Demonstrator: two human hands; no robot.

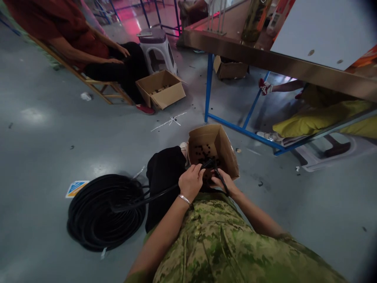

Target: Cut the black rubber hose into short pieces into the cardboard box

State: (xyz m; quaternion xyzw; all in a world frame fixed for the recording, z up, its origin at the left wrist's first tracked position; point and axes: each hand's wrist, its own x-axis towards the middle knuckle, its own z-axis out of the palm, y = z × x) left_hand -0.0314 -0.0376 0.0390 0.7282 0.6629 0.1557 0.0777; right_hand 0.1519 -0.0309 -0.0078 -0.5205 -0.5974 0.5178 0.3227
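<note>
My left hand [191, 181] is closed round a black hose [159, 194] that runs back to a big black coil [103, 210] on the floor at my left. My right hand [220, 182] is closed on a thin black tool [220, 177] at the hose's free end, though I cannot make out what kind. Both hands sit just above the near edge of an open cardboard box [225, 147] holding several small black pieces [203, 153]. A silver bracelet [185, 199] is on my left wrist.
A seated person [97, 51] in red sits at the back left beside another open box [161, 90] and a plastic stool [156, 49]. A blue-legged table [265, 59] spans the right, with yellow cushions [318, 118] under it. White scraps [169, 121] lie on the grey floor.
</note>
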